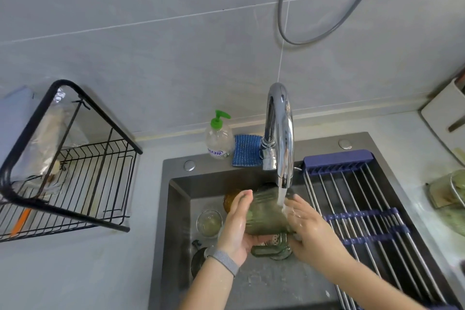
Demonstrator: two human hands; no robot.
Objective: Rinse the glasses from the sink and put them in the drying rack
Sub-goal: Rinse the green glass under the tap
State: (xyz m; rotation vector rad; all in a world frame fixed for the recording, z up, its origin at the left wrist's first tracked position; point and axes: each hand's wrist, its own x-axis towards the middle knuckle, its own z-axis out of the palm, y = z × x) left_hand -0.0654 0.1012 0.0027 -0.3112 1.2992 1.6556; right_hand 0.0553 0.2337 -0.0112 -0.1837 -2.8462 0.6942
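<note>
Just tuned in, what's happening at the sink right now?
A person is rinsing a green ribbed glass under the running faucet, holding it between the left hand and the right hand. More glasses wait in the sink: an amber glass, a clear glass and a green mug beneath the hands. The black wire drying rack on the left holds no glasses that I can make out.

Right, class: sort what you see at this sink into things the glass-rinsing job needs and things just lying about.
Belongs to the job:
green ribbed glass, held by left hand and right hand
running tap
amber glass, clear glass, green mug in the sink
black wire drying rack

Lying about:
soap bottle
blue cloth
roll-up rack
</note>
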